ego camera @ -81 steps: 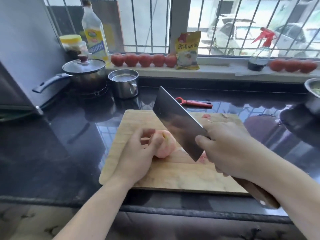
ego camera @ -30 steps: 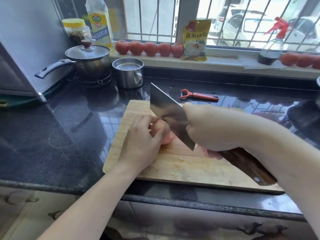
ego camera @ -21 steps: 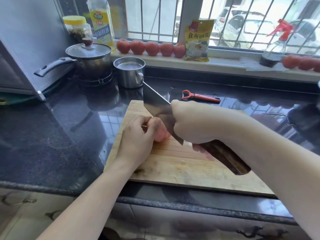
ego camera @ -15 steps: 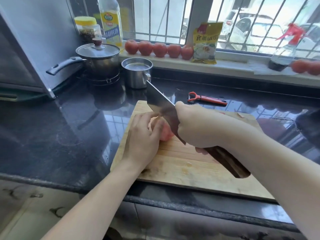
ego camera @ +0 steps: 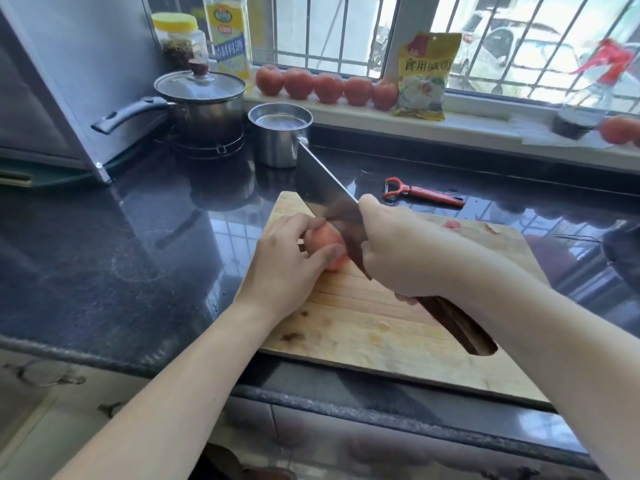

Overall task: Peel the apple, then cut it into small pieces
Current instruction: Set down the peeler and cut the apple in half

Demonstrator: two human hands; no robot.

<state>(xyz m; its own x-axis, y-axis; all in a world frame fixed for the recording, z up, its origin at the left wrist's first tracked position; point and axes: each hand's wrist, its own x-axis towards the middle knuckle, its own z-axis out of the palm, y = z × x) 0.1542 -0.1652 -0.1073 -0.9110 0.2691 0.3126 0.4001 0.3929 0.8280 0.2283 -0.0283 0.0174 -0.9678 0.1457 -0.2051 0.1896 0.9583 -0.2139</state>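
A peeled, pinkish apple piece (ego camera: 328, 244) sits on the wooden cutting board (ego camera: 367, 327). My left hand (ego camera: 287, 261) grips it from the left, fingers curled over its top and thumb at its front. My right hand (ego camera: 405, 251) grips the dark wooden handle of a cleaver (ego camera: 322, 181). The wide steel blade stands on edge against the apple's right side, its tip pointing away toward the steel cup. Whatever lies on the board behind my right hand is hidden.
A red peeler (ego camera: 422, 194) lies on the black counter beyond the board. A steel cup (ego camera: 278, 138) and a lidded saucepan (ego camera: 204, 105) stand at the back left. Several tomatoes (ego camera: 327, 86), a yellow packet (ego camera: 424, 76), bottles and a jar line the window sill.
The cleaver has come down from above the board and moved left, so its blade now sits against the apple. My left hand has kept its hold on the apple.
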